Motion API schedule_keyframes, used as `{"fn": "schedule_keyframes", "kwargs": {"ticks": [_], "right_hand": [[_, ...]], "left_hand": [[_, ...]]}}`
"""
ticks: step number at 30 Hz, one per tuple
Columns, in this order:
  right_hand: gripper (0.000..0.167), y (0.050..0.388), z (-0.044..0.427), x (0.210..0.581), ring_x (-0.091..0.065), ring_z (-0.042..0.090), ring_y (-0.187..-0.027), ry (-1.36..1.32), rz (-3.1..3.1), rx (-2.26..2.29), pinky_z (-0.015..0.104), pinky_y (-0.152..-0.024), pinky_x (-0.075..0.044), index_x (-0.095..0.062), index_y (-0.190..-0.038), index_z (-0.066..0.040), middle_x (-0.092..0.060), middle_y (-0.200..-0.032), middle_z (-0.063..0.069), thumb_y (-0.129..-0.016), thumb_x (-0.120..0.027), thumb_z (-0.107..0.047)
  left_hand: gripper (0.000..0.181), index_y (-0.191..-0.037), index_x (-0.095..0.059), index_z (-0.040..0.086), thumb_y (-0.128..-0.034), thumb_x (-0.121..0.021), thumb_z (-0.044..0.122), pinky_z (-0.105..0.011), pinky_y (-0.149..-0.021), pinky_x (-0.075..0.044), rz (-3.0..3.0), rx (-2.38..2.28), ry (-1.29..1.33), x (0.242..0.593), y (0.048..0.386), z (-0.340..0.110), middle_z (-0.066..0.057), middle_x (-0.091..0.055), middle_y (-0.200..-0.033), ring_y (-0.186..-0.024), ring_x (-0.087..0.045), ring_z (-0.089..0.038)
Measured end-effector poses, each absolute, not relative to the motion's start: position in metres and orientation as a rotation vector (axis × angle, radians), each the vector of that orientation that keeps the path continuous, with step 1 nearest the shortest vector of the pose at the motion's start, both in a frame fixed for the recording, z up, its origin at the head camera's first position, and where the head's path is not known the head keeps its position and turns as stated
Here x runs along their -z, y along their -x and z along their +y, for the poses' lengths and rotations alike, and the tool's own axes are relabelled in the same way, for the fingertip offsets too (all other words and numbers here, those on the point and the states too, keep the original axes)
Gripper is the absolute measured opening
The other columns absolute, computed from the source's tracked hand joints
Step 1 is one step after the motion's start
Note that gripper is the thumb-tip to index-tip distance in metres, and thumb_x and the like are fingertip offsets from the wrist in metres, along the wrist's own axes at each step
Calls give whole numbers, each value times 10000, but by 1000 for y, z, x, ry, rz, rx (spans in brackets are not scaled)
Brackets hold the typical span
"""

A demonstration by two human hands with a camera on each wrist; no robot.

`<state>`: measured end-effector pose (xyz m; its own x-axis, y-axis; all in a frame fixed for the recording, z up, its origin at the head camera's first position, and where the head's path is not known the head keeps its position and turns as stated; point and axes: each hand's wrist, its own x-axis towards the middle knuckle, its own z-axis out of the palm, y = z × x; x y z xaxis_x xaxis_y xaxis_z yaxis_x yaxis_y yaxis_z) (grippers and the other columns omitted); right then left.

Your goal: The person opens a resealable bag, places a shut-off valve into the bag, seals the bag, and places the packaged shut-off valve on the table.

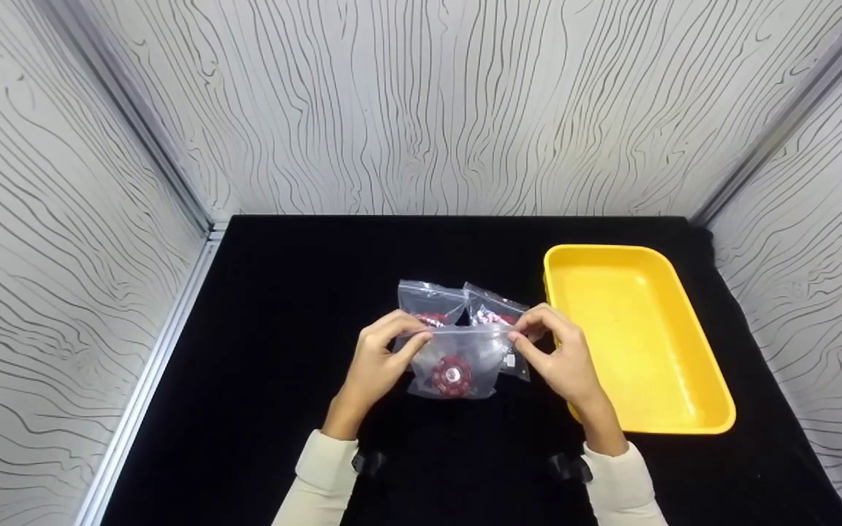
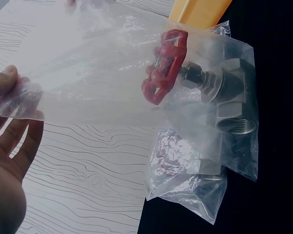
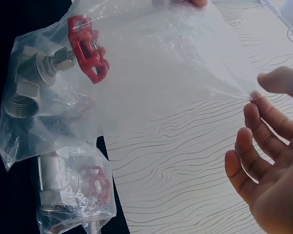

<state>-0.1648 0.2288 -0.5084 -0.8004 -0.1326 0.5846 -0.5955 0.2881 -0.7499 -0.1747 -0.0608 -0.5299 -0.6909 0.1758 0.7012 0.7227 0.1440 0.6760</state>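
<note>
A clear zip bag (image 1: 479, 361) is stretched by its top edge between both hands. Inside it lies a metal valve (image 2: 229, 92) with a red handwheel (image 1: 452, 375). My left hand (image 1: 383, 356) pinches the bag's top left corner between thumb and fingers. At the top right corner, my right hand (image 1: 558, 356) pinches the film, its other fingers spread in the right wrist view. Just behind stand two more bagged valves, a left bag (image 1: 432, 298) and a right bag (image 1: 492, 303), partly hidden by the held bag.
A yellow tray (image 1: 629, 340) lies to the right, close beside my right hand. Black cloth (image 1: 304, 292) covers the table. Pale wood-patterned panels (image 1: 421, 109) enclose the back and both sides.
</note>
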Motion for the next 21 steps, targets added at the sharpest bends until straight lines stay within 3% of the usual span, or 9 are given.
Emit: {"fn": "schedule_keyframes", "kwargs": {"ticks": [7,12,21], "right_hand": [[224,168,228,509,-572,99,-760,-695,-2116,-1502,231,-663,-487,-724,-888,-52,-657,-829,86,-833,-806,149],[227,169,231,507,-585,96,-778,-710,-2118,-1483,175,-691,-485,-737,-901,-57,-685,-850,70,-838,-795,154],[220,170,231,513,-573,89,-756,-627,-2122,-1513,175,-675,-467,-754,-922,-49,-679,-841,95,-831,-798,147]], "left_hand": [[66,-939,-787,86,-941,-782,20,-224,-702,-573,-1958,1562,869,528,175,-60,-34,-760,-911,-752,-669,-160],[60,-935,-790,77,-970,-775,123,-224,-714,-574,-1984,1556,855,528,175,-61,-21,-761,-919,-770,-675,-144],[77,-937,-790,77,-977,-771,140,-225,-705,-578,-1984,1568,851,528,176,-60,-16,-757,-914,-761,-672,-135]]}}
